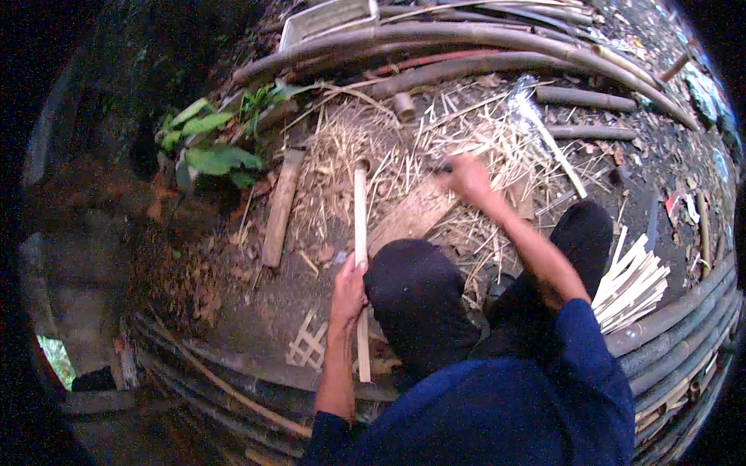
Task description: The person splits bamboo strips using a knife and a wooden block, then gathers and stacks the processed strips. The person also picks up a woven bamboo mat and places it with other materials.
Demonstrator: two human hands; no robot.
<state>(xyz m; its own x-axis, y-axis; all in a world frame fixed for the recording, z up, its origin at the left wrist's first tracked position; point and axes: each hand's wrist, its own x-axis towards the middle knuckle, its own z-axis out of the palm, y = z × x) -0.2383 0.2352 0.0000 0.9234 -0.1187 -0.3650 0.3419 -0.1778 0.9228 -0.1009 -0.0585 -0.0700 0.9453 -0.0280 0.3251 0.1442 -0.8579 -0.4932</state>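
Note:
My left hand (350, 291) is closed around a long pale bamboo strip (360, 210), which stands out lengthwise beside my left knee. Its lower end reaches down past my wrist, and its far end lies over the litter of shavings. Farther off to the right, my right hand (468, 182) is closed on a short dark tool (441, 167); its kind is too blurred to make out. Below that fist a flat wooden board (412, 213) lies on the ground, partly covered by my left knee. The tool and the strip are apart.
Bamboo shavings (489, 140) cover the ground ahead. A wooden block (283, 210) lies left, near a green plant (214, 147). Long bamboo poles (466, 35) cross the far side. Split strips (633, 283) are bundled at right, beside stacked poles (668, 334). A woven lattice piece (308, 342) sits near my left forearm.

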